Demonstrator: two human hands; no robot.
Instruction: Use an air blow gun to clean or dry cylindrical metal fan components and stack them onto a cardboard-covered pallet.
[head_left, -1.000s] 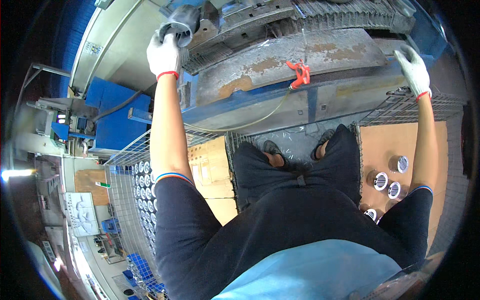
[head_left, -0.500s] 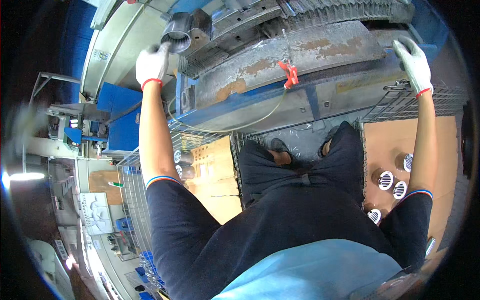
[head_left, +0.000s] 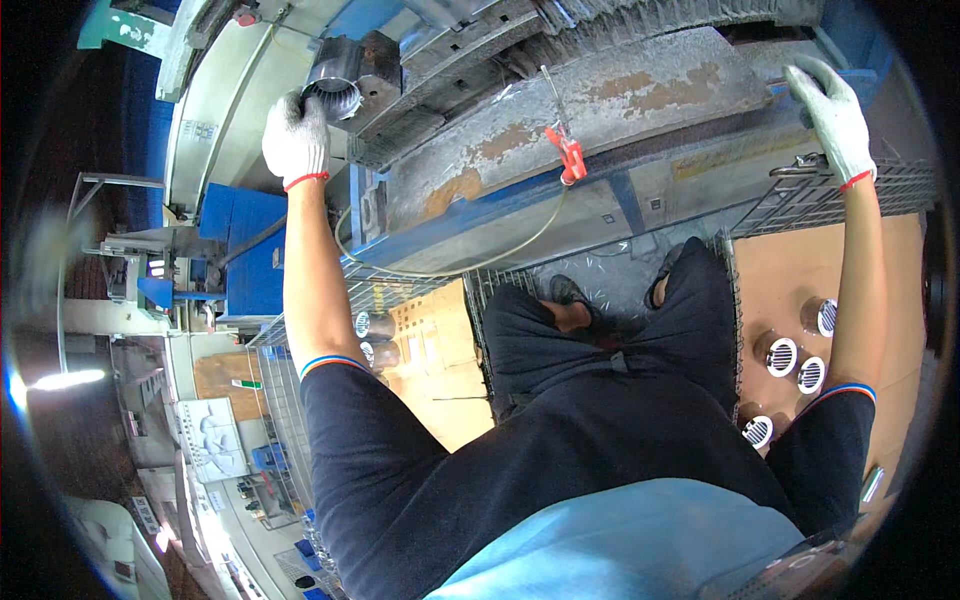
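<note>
My left hand [head_left: 297, 140], in a white glove with grey fingertips and a red cuff, is at the lower left edge of a shiny metal cylinder [head_left: 333, 78]. Its fingers are bent, with the tips against the cylinder's rim; part of their grip is hidden. The cylinder's round mouth faces me and shows ridges or slots inside. It sits against a dark metal block [head_left: 379, 82] on the machine. My right hand [head_left: 835, 120], gloved alike, is raised at the machine's right end. Its fingers are stretched out with the thumb apart, and nothing shows in them.
A red air gun [head_left: 565, 157] hangs on a hose before the worn machine bed [head_left: 640, 90]. Wire cages lined with cardboard stand on both sides of my legs. Round grille-faced pipe pieces [head_left: 780, 355] lie in the right one, more [head_left: 372, 325] in the left.
The whole view has shifted slightly. The cylinder's mouth now shows more of its ridged inside. Both hands stay at about the same places by the machine.
</note>
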